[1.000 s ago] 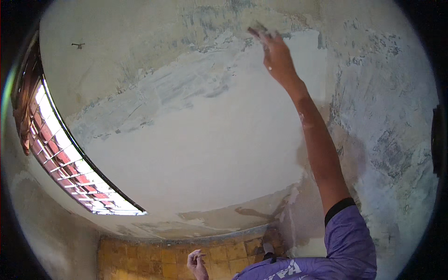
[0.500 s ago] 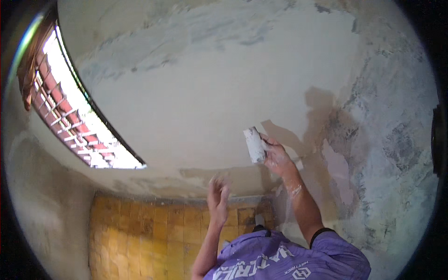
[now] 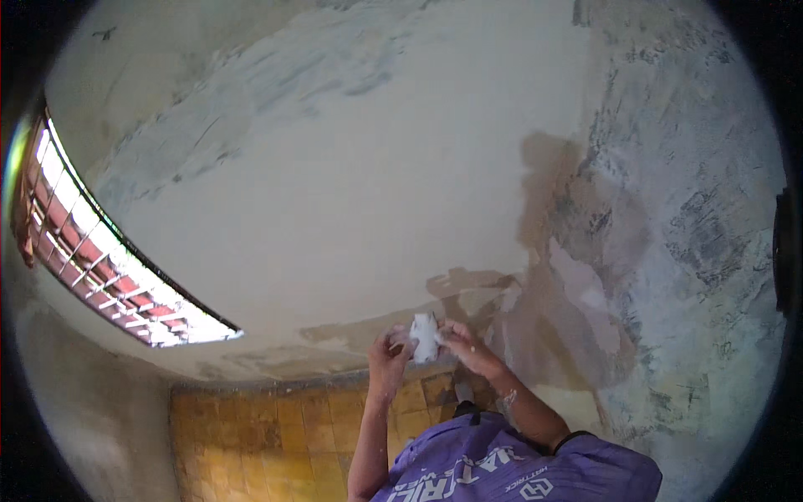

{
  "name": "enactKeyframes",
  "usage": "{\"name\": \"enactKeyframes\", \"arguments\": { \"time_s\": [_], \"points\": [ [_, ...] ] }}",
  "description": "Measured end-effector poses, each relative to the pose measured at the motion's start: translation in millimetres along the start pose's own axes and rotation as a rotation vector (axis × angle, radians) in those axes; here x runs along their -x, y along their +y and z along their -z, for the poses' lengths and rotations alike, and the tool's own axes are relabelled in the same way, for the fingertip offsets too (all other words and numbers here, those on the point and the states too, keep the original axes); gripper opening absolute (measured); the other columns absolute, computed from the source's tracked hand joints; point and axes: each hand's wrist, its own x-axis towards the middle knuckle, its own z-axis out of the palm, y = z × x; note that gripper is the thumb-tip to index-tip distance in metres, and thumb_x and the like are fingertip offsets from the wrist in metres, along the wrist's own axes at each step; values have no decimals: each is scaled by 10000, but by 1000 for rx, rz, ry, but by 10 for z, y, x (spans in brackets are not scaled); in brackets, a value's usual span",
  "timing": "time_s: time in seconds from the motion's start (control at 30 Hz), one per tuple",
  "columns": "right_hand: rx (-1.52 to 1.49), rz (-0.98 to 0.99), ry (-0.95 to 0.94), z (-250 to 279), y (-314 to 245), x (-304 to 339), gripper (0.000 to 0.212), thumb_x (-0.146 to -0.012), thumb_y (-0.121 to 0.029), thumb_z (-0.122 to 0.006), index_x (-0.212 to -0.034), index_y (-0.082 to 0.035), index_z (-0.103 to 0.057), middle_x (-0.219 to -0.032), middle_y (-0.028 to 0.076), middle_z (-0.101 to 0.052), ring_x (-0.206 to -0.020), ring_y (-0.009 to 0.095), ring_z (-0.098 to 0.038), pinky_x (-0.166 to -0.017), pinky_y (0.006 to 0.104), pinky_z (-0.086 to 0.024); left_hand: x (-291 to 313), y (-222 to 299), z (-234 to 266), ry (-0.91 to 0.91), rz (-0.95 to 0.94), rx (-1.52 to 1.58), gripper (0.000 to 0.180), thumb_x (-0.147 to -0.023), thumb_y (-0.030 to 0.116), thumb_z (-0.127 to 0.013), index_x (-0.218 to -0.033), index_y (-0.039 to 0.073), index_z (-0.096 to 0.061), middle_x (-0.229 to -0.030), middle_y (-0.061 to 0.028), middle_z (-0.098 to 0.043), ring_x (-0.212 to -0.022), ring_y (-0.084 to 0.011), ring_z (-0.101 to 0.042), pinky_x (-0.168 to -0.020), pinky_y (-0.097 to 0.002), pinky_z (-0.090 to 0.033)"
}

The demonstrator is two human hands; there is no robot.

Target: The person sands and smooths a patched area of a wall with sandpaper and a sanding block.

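Between my two hands is a putty scraper [image 3: 426,338], its flat face coated in white filler. My right hand [image 3: 470,348] grips it from the right with bent fingers, whitish smears showing on the hand and wrist. My left hand [image 3: 390,358] closes in at the opposite edge, fingers curled and thumb against the scraper. The scraper's handle is hidden. Behind the hands stands a wall [image 3: 351,217] with a smooth pale coat across its middle and rough grey patches above and to the right.
A barred window [image 3: 117,259] opens in the wall at the left. Yellow-orange floor tiles [image 3: 276,435] lie below, meeting the wall's foot. At the far right edge is a dark object [image 3: 783,251]. My shadow [image 3: 544,217] falls on the wall at right.
My right hand has brought the scraper down and left, away from the wall. My left hand, apart and blurred before, now meets it at the scraper. The view has shifted slightly.
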Motion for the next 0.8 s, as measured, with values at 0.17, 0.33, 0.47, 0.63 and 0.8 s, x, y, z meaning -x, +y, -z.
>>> {"name": "enactKeyframes", "arguments": {
  "time_s": [0.17,0.33,0.47,0.63,0.8],
  "points": [
    [4,90,71,37,162,128,342,-853,-96,-647,-1156,0,-521,-1007,63,-605,-922,136,-581,-813,290,-475,-56,-493,5,-63,-55,-229,230,-824,39,-647,-1051,29,-612,-885,-34,-648,-786,-124,-605,-685,-274,-493],
    [268,131,-149,288,333,46,378,-831,-60,-658,-1162,27,-500,-1015,59,-613,-937,118,-587,-786,288,-484,-2,-782,-55,5,-83,-527,122,-796,41,-670,-905,7,-628,-707,-44,-602,-679,-146,-629,-635,-265,-495],
    [656,185,-146,144,89,6,210,-830,-39,-613,-1039,-28,-605,-931,138,-668,-831,139,-621,-713,321,-490,168,-921,-4,49,-44,-572,210,-787,21,-668,-989,28,-612,-794,-47,-597,-754,-167,-634,-641,-275,-505],
    [1254,800,378,408,-1606,-745,173,-747,-54,-595,-912,-71,-640,-762,127,-610,-667,294,-588,-586,398,-463,417,-736,229,268,-196,-437,463,-766,-50,-654,-1192,58,-508,-1127,-59,-545,-885,-162,-609,-678,-283,-506],
    [1596,1668,1299,-88,-4308,-1021,262,-765,-21,-565,-993,-104,-663,-828,107,-631,-759,256,-614,-621,381,-491,606,-844,920,437,-162,-390,413,-788,-47,-636,-1175,40,-522,-1163,-57,-560,-834,-126,-583,-691,-252,-480]
  ]
}}
